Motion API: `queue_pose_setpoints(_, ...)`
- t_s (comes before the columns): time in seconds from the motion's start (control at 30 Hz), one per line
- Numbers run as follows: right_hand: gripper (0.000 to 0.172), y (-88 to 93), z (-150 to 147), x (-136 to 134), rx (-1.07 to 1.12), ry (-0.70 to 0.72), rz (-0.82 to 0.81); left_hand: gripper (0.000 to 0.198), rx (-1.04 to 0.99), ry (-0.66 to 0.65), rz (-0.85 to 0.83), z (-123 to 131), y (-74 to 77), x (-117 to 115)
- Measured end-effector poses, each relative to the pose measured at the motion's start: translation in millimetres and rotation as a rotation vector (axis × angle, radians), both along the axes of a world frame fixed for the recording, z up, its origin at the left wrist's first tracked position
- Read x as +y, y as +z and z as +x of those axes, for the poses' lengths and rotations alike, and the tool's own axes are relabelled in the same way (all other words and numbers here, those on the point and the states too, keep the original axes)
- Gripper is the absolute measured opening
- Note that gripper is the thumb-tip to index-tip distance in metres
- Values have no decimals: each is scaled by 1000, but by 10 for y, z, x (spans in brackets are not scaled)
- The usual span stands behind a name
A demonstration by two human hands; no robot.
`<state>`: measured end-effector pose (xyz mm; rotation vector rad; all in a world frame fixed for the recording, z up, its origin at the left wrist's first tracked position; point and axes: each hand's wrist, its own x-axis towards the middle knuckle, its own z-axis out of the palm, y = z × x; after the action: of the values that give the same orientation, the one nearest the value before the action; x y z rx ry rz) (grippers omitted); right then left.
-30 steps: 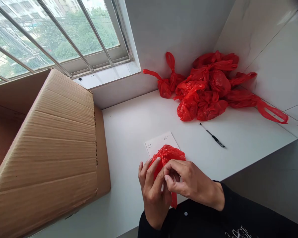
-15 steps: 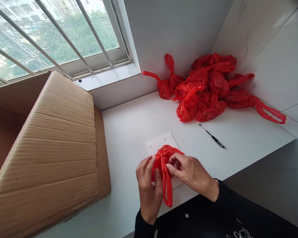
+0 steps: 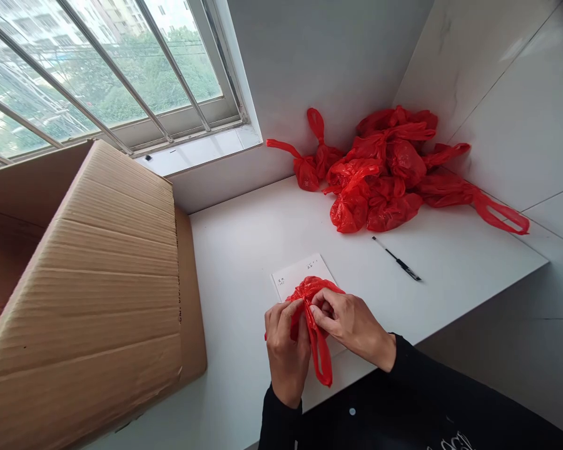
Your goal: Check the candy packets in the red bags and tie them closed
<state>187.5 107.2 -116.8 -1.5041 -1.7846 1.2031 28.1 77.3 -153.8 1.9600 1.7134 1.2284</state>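
Red bag (image 3: 309,291) pinched between both hands, atop the white card (image 3: 294,277).

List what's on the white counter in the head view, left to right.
cardboard box → left hand → red bag held over a white note → right hand → black pen

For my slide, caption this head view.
Both hands, left hand and right hand, grip a red bag.
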Motion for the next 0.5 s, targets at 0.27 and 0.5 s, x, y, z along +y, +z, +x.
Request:
queue_pose_setpoints(0.27, 23, 148, 149, 90, 397, 21, -288, 15, -49, 16, -20, -79, 39, -33)
queue_pose_setpoints(0.5, 25, 374, 333, 145, 808, -71, -490, 10, -63, 66, -57, -149, 29, -21)
